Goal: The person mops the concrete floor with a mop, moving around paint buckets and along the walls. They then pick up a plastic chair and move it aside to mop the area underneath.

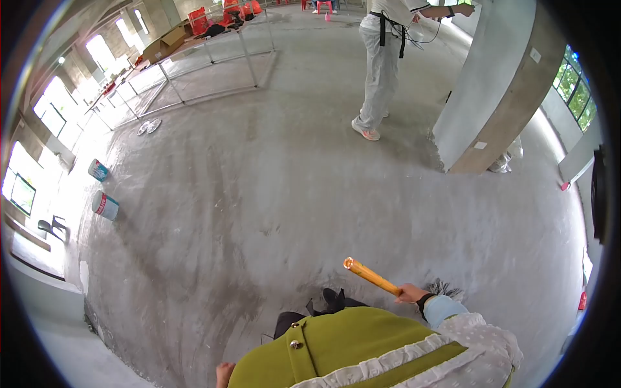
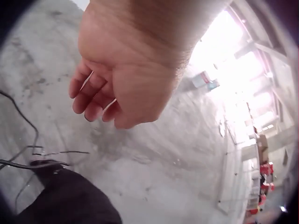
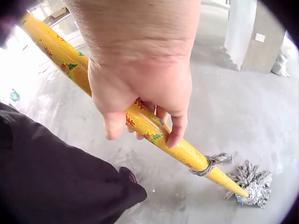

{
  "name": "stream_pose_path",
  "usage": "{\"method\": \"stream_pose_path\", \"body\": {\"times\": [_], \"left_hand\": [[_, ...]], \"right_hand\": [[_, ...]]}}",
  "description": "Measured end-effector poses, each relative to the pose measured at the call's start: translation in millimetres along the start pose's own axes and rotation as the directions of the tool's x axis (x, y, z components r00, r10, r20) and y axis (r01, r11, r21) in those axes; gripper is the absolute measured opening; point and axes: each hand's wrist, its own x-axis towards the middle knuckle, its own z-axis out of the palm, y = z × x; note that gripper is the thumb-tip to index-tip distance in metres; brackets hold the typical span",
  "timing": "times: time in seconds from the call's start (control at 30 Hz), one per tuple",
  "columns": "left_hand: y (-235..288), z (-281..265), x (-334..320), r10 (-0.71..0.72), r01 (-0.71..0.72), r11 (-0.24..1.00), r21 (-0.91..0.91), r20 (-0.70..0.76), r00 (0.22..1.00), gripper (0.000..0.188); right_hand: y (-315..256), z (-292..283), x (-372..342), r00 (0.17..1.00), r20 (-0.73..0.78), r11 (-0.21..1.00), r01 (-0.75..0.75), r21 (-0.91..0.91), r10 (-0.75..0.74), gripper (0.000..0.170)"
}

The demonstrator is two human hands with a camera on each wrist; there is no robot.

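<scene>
I'm gripping the yellow mop handle [image 3: 156,135] in my right hand [image 3: 140,84], its grey mop head [image 3: 252,184] resting on the concrete floor [image 1: 259,194]. My left hand [image 2: 126,79] is hanging empty, fingers loosely curled. A square pillar [image 1: 504,84] is standing ahead, right of someone in pale trousers [image 1: 380,71]. Two buckets [image 1: 105,205] are sitting off left, contents unclear.

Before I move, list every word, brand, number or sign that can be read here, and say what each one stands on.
No text is clear enough to quote.
Yellow mop handle: red printed characters among green leaf shapes, too blurred to read.
Nearer paint-style bucket: pale marks on a red band, too small to read.
Farther bucket: label markings, too small to read.
</scene>
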Motion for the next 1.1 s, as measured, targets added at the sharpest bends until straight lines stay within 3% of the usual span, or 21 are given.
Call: {"method": "stream_pose_path", "body": {"times": [0.03,0.07,0.17,0.23,0.3,0.4,0.43,0.47,0.5,0.53,0.57,0.63,0.67,0.73,0.8,0.87,0.93,0.97,1.03,1.07,1.1], "left_hand": [[-14.2,15.2,8.0,0.369,-0.377,0.812,0.447,0.109,0.923,0.013],[-7.4,13.9,24.4,0.374,-0.382,0.811,0.442,0.109,0.921,0.013],[3.3,-1.0,65.3,0.094,-0.095,0.994,0.053,0.012,0.995,0.014],[8.1,-12.2,92.1,-0.12,0.122,0.968,-0.221,0.021,0.993,0.014],[10.8,-31.8,133.5,-0.311,0.31,0.828,-0.467,0.076,0.947,0.015],[14.8,-83.1,216.1,-0.518,0.506,0.468,-0.724,0.238,0.821,0.015],[37.8,-114.9,259.4,-0.515,0.517,0.475,-0.712,0.251,0.82,0.015],[63.2,-148.3,296.2,-0.308,0.323,0.738,-0.593,0.13,0.942,0.014],[97.1,-182.2,333.5,-0.047,0.068,0.906,-0.418,0.059,0.997,0.013],[157.8,-207.2,365.9,-0.207,0.191,0.804,-0.563,0.036,0.978,0.017],[191.7,-225.4,406.8,-0.146,0.143,0.858,-0.494,0.033,0.989,0.018],[266.1,-251.0,472.7,0.086,-0.044,0.899,-0.435,0.078,0.993,0.021],[319.9,-261.8,488.7,0.205,-0.152,0.902,-0.405,0.091,0.975,0.019],[409.9,-266.7,518.6,0.437,-0.251,0.822,-0.512,0.284,0.853,0.017],[494.6,-261.0,531.1,0.528,-0.307,0.821,-0.482,0.433,0.731,0.021],[561.2,-251.7,537.5,0.623,-0.415,0.781,-0.466,0.546,0.56,0.028],[606.2,-237.5,547.1,0.742,-0.484,0.663,-0.571,0.589,0.32,0.039],[619.5,-233.0,550.3,0.737,-0.493,0.665,-0.561,0.599,0.313,0.039],[652.6,-230.9,570.0,0.778,-0.486,0.609,-0.626,0.591,0.213,0.049],[658.2,-228.4,581.1,0.704,-0.283,0.711,-0.644,0.641,0.306,0.054],[663.3,-230.2,593.0,0.678,-0.271,0.735,-0.622,0.675,0.292,0.054]], "right_hand": [[-14.6,-12.0,10.3,1.0,-0.003,1.0,-0.007,-0.004,0.007,0.032],[-26.5,-23.0,23.1,1.0,-0.004,0.996,-0.023,0.081,0.023,0.034],[-65.0,-36.1,63.0,0.995,-0.005,0.977,-0.095,0.19,0.098,0.038],[-75.6,-34.4,88.5,0.988,-0.005,0.966,-0.153,0.208,0.157,0.039],[-82.0,-17.3,123.4,0.981,-0.183,0.984,-0.035,0.173,0.067,0.035],[-106.7,-9.1,165.4,0.976,-0.187,0.99,-0.092,0.106,0.111,0.041],[-117.0,-6.9,175.7,0.974,-0.186,0.987,-0.11,0.115,0.131,0.041],[-124.5,-6.0,179.7,0.949,-0.246,0.974,-0.158,0.165,0.196,0.04],[-138.0,-6.8,185.2,0.917,-0.302,0.954,-0.198,0.223,0.261,0.038],[-166.0,-20.1,186.7,0.884,-0.267,0.919,-0.334,0.212,0.383,0.034],[-186.8,-28.0,195.2,0.88,-0.262,0.911,-0.341,0.231,0.396,0.034],[-218.0,-34.5,207.5,0.788,-0.396,0.866,-0.327,0.379,0.471,0.031],[-231.8,-35.0,214.8,0.781,-0.377,0.847,-0.344,0.406,0.498,0.031],[-255.7,-43.9,236.7,0.763,-0.479,0.895,-0.305,0.326,0.434,0.033],[-270.3,-47.1,267.1,0.73,-0.523,0.897,-0.333,0.292,0.441,0.033],[-289.8,-63.9,301.2,0.698,-0.564,0.897,-0.363,0.253,0.441,0.034],[-309.0,-93.2,331.0,0.692,-0.559,0.888,-0.399,0.23,0.456,0.037],[-309.7,-103.6,350.2,0.686,-0.561,0.885,-0.394,0.247,0.462,0.037],[-311.3,-132.2,403.3,0.667,-0.561,0.869,-0.426,0.253,0.49,0.038],[-322.7,-143.3,420.6,0.659,-0.541,0.852,-0.429,0.299,0.522,0.038],[-334.4,-167.2,435.7,0.723,-0.473,0.863,-0.398,0.311,0.504,0.037]]}}
